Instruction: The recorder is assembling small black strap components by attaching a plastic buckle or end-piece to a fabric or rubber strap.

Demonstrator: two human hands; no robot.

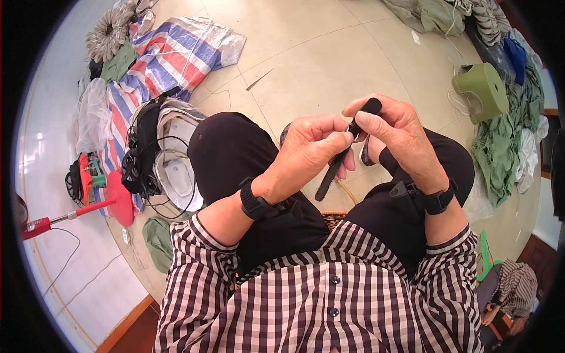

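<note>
The step in hand looks like close fingertip work on a slim black strip (333, 171), which slants in front of the person, a wicker basket (335, 219) showing just below its lower end. From the strip's left the left hand (307, 148) pinches it about midway, and from its right the right hand (401, 130) holds it near the upper end. The next move seems to call for a firm hold and fine thumb control; the detail under the thumbs is too small to tell.

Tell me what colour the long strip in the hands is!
The strip is black; the head view shows it best.
</note>
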